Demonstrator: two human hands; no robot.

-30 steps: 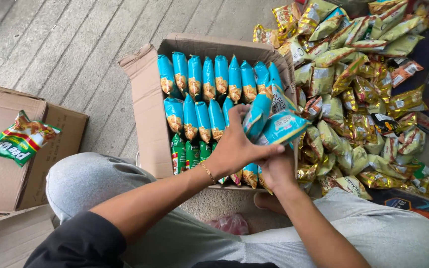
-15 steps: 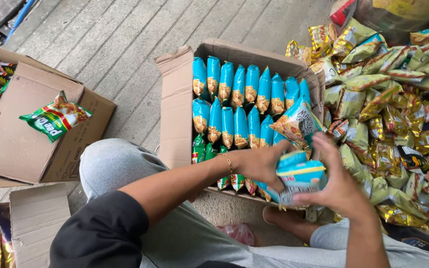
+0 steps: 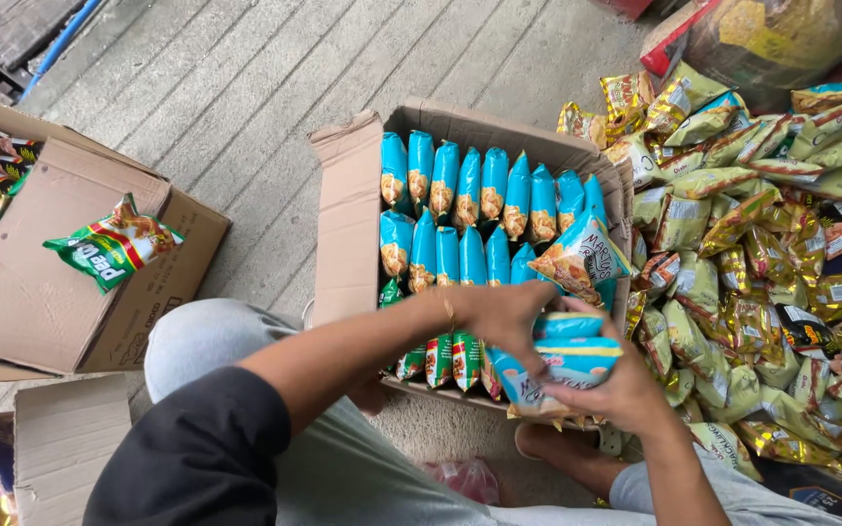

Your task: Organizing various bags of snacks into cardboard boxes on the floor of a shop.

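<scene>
Both hands are on a small stack of blue snack packets (image 3: 567,356), right at the near edge of the open cardboard box (image 3: 348,234). The right hand (image 3: 616,394) cups the stack from below, fingers wrapped around it; the left hand (image 3: 504,317) clamps onto it from the box side. Inside the box, blue packets (image 3: 465,185) stand upright in rows, with green packets (image 3: 440,358) along the near wall. A heap of yellow-green snack packets (image 3: 752,244) lies on the floor just beside the box. Over on the left, a green snack bag (image 3: 114,244) rests on a closed carton (image 3: 41,292).

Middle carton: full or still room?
Nearly full. The carton holds upright blue packets in rows; both hands cover its near right corner, so any gap there cannot be told.
</scene>
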